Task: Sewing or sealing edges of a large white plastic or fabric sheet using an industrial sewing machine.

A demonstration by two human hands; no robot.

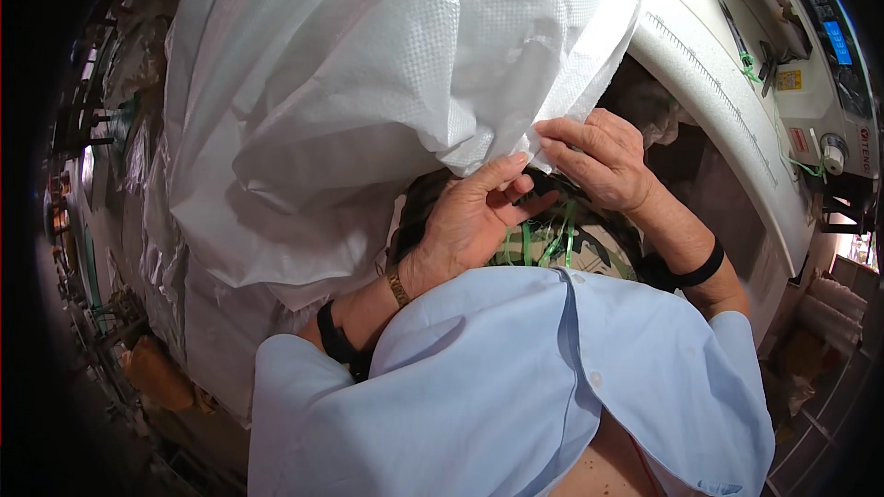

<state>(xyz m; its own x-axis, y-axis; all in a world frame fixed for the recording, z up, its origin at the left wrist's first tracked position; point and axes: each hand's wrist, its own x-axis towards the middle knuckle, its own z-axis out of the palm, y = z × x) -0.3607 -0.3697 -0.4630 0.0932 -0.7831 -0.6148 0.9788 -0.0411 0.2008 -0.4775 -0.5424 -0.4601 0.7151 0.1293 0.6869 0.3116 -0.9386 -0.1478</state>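
Note:
A large sheet of shiny white woven plastic (368,64) hangs in folds in front of me and over the left side. Its lower corner comes down to my hands, just above my lap. My right hand (603,158) is closed in a pinch on the edge of the sheet, thumb and forefinger together. Beside it, my left hand (479,207) holds the same corner with the thumb at its edge. The left hand's lower fingers are loosely curled and stand away from the cloth. Whatever lies behind the folds is hidden.
On the right stands a white sewing machine (810,83) with a lit blue display, its pale table (709,83) marked with a ruler scale. Green strips (552,244) lie across my camouflage-patterned lap. Crumpled clear plastic (147,166) is piled on the left.

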